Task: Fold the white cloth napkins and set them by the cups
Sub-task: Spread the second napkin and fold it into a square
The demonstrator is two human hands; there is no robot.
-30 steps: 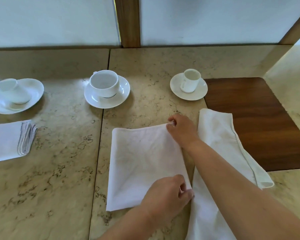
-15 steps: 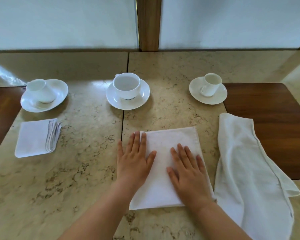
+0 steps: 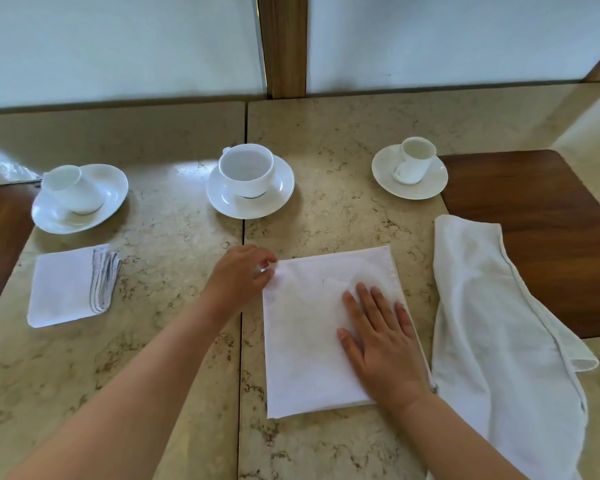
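White napkin, right hand flat on it

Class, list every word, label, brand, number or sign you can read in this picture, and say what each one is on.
None: no readable text anywhere.
The three cups and saucers are plain white.
The napkins carry no print.
The marble table shows only veining.
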